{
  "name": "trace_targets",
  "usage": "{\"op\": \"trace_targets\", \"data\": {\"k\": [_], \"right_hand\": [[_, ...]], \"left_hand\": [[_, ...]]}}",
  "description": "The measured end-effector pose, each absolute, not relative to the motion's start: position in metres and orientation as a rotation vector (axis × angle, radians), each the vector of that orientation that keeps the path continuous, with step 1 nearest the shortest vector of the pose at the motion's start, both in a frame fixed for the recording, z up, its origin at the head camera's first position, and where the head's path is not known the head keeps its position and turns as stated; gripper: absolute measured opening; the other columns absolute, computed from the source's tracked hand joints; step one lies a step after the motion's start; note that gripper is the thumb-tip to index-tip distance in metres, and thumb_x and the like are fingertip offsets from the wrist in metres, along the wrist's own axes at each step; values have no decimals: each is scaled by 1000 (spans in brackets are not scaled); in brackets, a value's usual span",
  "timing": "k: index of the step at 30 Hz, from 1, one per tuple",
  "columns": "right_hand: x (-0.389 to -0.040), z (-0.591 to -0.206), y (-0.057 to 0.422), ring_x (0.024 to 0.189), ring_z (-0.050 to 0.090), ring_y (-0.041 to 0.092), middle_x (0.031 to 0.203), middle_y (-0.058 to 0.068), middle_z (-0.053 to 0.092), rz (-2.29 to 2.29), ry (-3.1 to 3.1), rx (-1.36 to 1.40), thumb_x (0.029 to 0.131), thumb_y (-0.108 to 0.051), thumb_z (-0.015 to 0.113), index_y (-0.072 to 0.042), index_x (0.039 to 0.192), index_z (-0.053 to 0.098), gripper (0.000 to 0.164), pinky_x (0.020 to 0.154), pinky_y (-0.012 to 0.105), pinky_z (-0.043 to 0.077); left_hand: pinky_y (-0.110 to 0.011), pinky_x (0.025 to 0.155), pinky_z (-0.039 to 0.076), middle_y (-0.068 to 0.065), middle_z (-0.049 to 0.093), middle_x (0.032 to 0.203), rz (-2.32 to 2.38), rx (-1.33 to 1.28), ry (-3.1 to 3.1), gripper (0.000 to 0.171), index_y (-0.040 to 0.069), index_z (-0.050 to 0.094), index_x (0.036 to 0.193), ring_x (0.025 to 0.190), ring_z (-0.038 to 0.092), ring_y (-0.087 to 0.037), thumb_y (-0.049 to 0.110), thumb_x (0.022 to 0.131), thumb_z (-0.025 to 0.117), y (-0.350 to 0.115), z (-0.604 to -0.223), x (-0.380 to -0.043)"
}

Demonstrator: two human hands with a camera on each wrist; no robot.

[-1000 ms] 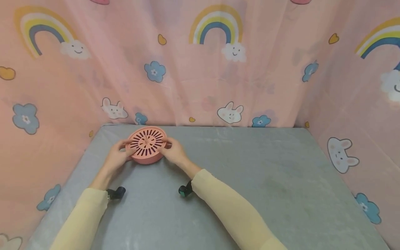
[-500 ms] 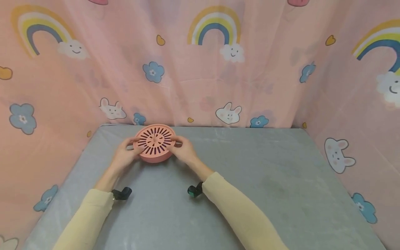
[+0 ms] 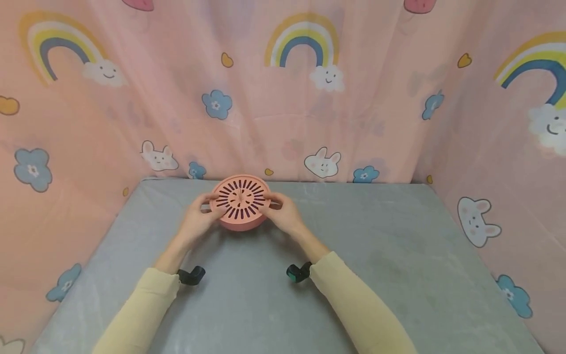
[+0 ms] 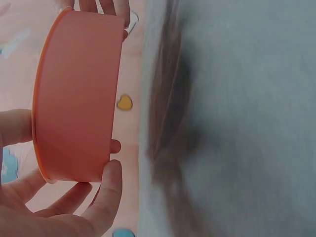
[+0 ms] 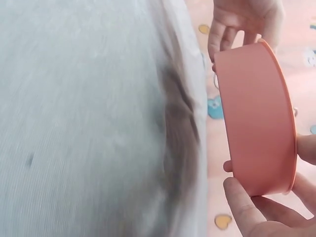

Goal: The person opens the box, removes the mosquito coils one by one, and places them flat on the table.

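Facing me, a soft pink fabric curtain (image 3: pixel 380 103) hangs in shallow folds, with matching peach-pink left (image 3: pixel 88 196) and dusky-pink right (image 3: pixel 499 157) side panels closing me in. Printed on the cloth I see arched, multicoloured rainbows (image 3: pixel 302 29) ending in smiling white clouds (image 3: pixel 327 78), blue five-petalled flowers (image 3: pixel 217 104), white rabbit heads (image 3: pixel 323 165) and small orange-yellow hearts (image 3: pixel 227 60). Below me spreads a broad grey-blue cloth-covered table (image 3: pixel 376 246), faintly mottled, its far edge running along the curtain's foot. The light reaches me soft, warmer on my left.
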State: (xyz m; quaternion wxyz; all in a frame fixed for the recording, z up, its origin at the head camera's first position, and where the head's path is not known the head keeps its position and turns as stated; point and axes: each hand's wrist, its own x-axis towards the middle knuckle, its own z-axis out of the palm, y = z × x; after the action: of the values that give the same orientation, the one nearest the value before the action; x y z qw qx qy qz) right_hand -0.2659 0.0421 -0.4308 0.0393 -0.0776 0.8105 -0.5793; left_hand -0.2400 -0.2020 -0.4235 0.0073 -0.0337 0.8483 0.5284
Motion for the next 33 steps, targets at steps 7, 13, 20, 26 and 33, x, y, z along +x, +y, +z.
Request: {"op": "trace_targets", "data": {"k": [7,13,20,26,33], "right_hand": [[-263,-430,73,124,60,32,142,11,58,-1753,2540,-195,93,-20,74,-11,136,64,46,97,44,55],[-261,-430,100,127,57,35,145,14,55,-1775,2522,-176,94,-18,72,-9,138,61,46,101,47,52],[-259,-436,133,131,53,38,148,16,52,-1826,2494,-160,96,-15,70,-5,140,59,47,106,50,48],[-256,-442,153,134,50,38,151,16,49,-1843,2475,-132,97,-13,69,-5,141,57,47,109,50,45],[-254,-447,164,135,49,38,151,16,48,-1812,2467,-76,96,-13,69,-5,141,57,47,108,50,45]], "left_hand": [[-38,85,56,-14,44,146,1696,-65,2635,50,12,52,144,119,59,-35,24,98,68,-172,-428,-245],[-40,85,56,-12,45,146,1715,-27,2627,50,13,54,142,118,60,-34,24,96,70,-146,-427,-249],[-41,87,57,-13,45,148,1697,18,2641,50,13,56,140,117,60,-33,25,94,71,-116,-434,-255],[-41,84,57,-14,46,147,1755,47,2591,50,11,57,139,115,61,-33,19,92,73,-96,-439,-258],[-36,81,58,-15,51,137,1814,73,2515,48,8,58,136,111,63,-31,12,91,72,-86,-448,-259]]}}
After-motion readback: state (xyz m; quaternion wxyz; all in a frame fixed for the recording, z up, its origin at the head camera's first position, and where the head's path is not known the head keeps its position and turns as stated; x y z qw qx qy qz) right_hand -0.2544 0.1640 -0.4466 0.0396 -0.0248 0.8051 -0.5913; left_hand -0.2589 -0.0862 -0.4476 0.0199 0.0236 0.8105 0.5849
